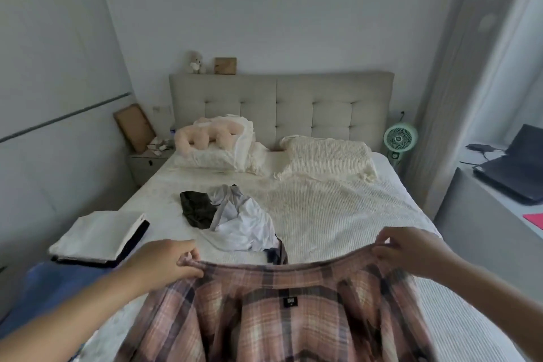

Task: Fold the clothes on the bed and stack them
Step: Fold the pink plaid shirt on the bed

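Note:
A pink and brown plaid garment (279, 320) with a small black label hangs spread between my hands above the foot of the bed (338, 209). My left hand (164, 261) pinches its top edge on the left, and my right hand (411, 250) pinches the same edge on the right. Beyond it, a loose heap lies on the cover: a crumpled white garment (244, 223) and a dark olive one (197, 209). A folded stack (100, 238), white on top with dark layers under it, sits at the bed's left edge.
Pillows and a pink plush toy (205, 138) lie at the headboard. A blue cloth (58, 288) covers the near left corner. A nightstand (147, 161) stands left, a green fan (399, 138) right, and a laptop (517, 167) rests on the right-hand ledge.

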